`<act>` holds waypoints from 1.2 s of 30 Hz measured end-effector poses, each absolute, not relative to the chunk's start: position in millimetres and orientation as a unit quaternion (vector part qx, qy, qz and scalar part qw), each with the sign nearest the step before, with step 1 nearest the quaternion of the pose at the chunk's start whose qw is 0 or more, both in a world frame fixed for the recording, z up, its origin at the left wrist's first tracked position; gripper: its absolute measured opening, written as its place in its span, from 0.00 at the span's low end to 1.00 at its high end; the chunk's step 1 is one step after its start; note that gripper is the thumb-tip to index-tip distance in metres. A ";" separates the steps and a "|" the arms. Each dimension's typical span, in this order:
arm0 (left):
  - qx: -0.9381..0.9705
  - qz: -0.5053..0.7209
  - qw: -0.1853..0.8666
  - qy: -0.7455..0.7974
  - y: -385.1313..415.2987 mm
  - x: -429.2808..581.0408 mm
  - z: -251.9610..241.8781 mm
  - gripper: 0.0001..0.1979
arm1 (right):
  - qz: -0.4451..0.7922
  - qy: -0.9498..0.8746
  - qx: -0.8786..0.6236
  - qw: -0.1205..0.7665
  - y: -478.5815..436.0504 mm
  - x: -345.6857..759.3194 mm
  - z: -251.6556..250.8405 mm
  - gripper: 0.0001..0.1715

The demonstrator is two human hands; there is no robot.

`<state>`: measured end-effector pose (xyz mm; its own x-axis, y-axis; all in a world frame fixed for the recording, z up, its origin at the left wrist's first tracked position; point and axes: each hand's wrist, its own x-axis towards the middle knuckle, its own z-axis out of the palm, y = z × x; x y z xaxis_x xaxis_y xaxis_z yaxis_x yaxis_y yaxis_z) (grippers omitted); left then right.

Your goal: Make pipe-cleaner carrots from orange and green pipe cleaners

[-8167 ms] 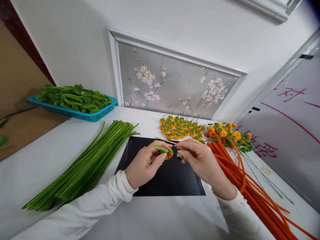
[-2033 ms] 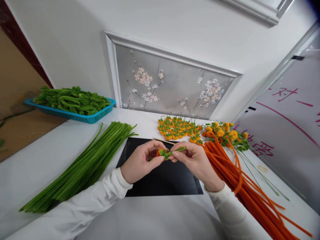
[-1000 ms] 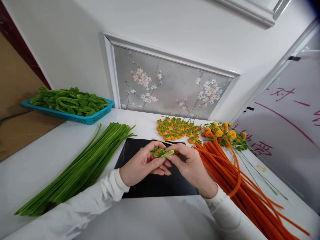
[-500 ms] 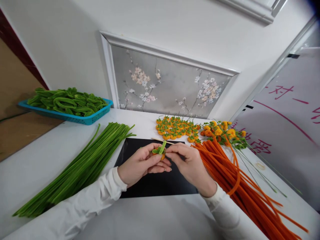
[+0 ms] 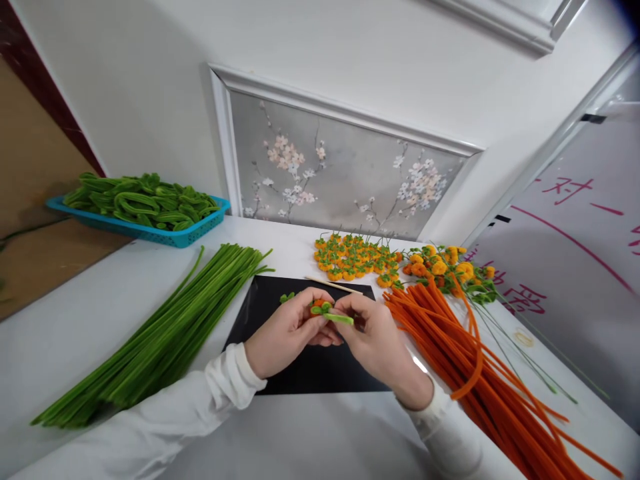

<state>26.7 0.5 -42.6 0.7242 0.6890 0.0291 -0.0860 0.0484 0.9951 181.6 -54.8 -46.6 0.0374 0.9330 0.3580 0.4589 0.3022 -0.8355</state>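
Winding seemed underway: left hand [image 5: 285, 330] pinched the orange bud [image 5: 317, 305], right hand [image 5: 373, 333] gripped the green stem [image 5: 339, 319], which probably wanted a snug pull.

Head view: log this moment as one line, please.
left hand: pinches orange-and-green piece | right hand: pinches green strand | below hands: black mat | left: green stems | right: orange stems

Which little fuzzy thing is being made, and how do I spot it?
Find the flat black rectangular mat in the middle of the white table. Just above it the left hand and right hand meet, pinching a small orange fuzzy ball with a green fuzzy stem. Unlike the heap of similar orange balls lying behind the mat, this one alone is being held.
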 end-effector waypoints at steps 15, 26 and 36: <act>0.501 0.207 0.807 0.234 8.9 17.6 -37.6 0.15 | 0.325 -0.604 -0.529 0.500 -48.8 200.5 -40.0 0.14; 0.616 0.213 0.715 0.254 14.3 17.5 -41.2 0.22 | 0.373 -0.594 -0.500 0.508 -49.6 205.1 -40.3 0.16; 0.842 0.244 0.378 0.297 15.6 15.0 -53.1 0.24 | 0.570 -0.558 -0.494 0.347 -54.2 196.3 -46.5 0.22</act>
<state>15.0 15.6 -53.1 0.7043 0.6851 0.1861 0.3167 -0.5378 0.7813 196.3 -54.2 -46.5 -0.2710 0.9466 -0.1748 0.1550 -0.1364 -0.9785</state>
